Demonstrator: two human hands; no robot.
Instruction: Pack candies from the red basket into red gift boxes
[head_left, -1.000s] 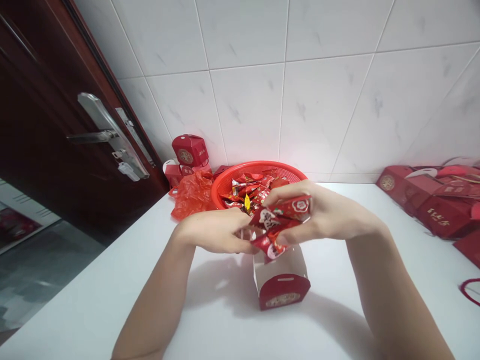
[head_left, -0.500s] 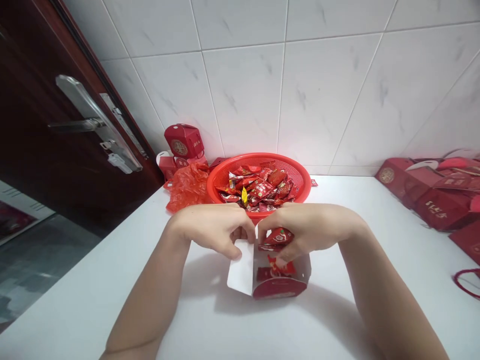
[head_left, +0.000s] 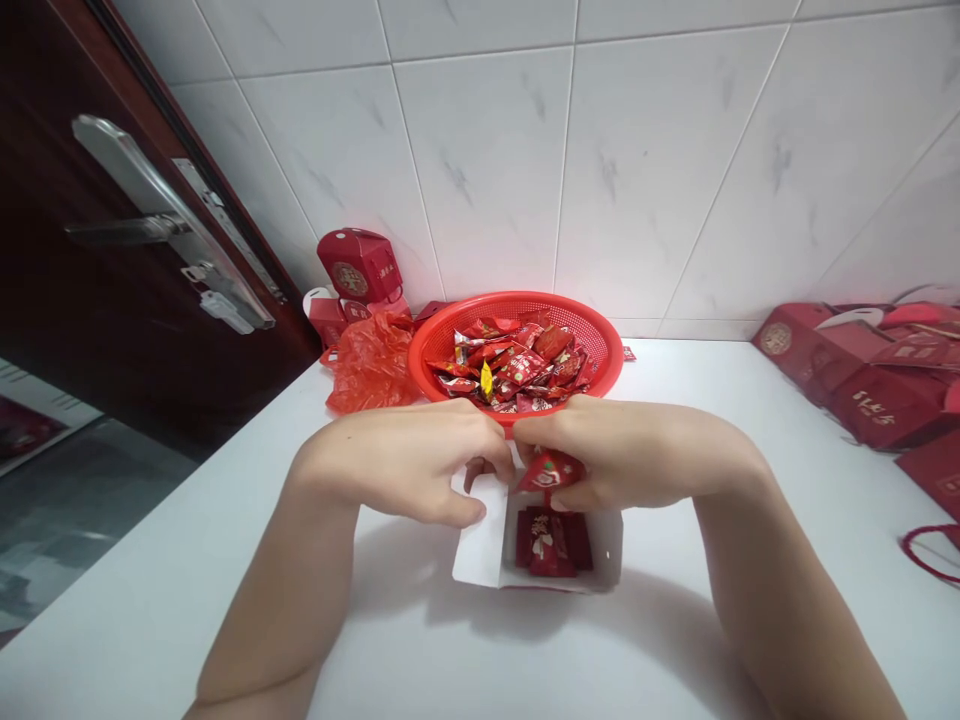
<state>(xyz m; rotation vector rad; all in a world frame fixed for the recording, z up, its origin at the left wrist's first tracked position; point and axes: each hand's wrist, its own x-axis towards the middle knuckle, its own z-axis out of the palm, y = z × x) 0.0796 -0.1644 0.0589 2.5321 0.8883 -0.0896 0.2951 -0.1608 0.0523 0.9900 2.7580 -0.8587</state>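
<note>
A small red cardboard box (head_left: 611, 550) with a white inside lies open on the white table in front of me. Its white flap (head_left: 480, 545) sticks out to the left, and my left hand (head_left: 431, 470) pinches it between thumb and fingers. Over the box's far end, my right hand (head_left: 615, 455) grips a red candy packet (head_left: 550, 472) with a small printed figure. Dark red candy packets (head_left: 551, 542) lie on the box floor. My hands hide the far wall of the box.
Behind my hands stands a red plastic basket (head_left: 611, 375) of wrapped candies. A crumpled red plastic bag (head_left: 371, 365) and red gift boxes (head_left: 360, 265) are left of it. More red boxes (head_left: 874, 400) are piled at right. A door handle (head_left: 142, 225) is at far left.
My right hand has lifted slightly out of the box with the candy packet. The packets on the box floor show more fully now. The view has tilted down a little.
</note>
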